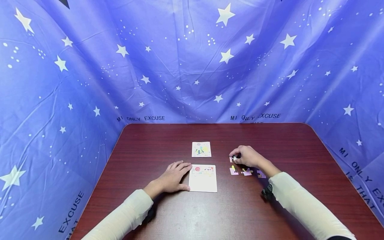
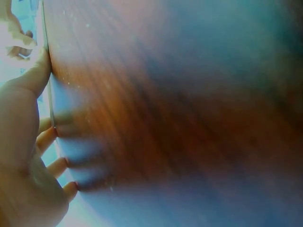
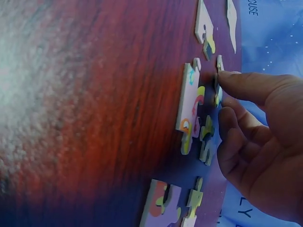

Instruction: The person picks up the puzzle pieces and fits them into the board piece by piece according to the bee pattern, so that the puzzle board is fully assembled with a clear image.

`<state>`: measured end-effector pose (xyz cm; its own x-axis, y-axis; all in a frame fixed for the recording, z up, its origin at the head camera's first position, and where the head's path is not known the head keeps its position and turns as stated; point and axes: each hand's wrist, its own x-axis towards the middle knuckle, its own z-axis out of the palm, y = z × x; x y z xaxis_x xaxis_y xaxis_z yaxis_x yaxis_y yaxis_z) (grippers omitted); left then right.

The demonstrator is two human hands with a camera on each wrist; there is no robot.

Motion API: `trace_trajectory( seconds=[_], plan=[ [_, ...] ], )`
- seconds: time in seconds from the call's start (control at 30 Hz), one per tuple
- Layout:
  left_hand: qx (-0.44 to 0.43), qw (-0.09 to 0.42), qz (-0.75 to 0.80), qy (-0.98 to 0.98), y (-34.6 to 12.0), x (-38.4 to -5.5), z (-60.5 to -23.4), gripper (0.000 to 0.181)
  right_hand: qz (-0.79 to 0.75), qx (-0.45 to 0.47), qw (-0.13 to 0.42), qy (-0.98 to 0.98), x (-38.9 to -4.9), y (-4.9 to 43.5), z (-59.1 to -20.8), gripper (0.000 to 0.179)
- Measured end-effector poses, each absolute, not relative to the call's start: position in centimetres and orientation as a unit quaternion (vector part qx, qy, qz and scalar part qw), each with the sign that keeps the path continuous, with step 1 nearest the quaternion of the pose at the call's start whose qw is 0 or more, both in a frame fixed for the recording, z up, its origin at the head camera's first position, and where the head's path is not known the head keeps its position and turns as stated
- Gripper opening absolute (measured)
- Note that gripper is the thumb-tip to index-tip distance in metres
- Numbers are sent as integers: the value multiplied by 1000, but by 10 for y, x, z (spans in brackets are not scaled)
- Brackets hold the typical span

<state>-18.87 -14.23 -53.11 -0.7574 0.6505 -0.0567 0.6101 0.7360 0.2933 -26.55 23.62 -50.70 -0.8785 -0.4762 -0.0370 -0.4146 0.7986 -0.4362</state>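
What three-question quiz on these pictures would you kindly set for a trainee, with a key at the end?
1. Multiple choice: which edge of the puzzle board does the left hand touch, as the person sees it?
A) right
B) left
C) near

2. True or false: the bee picture card lies nearer to the person than the puzzle board does.

3. Short answer: what does the right hand pinch?

Key:
1. B
2. False; the card lies beyond the board.
3. A jigsaw piece.
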Motion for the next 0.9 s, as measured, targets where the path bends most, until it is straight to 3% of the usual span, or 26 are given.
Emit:
trace_trajectory(
  seconds=[0.9],
  plan=[
    [334, 83, 130, 930, -142, -188, -532, 94, -201, -229, 50, 951, -263, 229, -510, 28]
  ],
)
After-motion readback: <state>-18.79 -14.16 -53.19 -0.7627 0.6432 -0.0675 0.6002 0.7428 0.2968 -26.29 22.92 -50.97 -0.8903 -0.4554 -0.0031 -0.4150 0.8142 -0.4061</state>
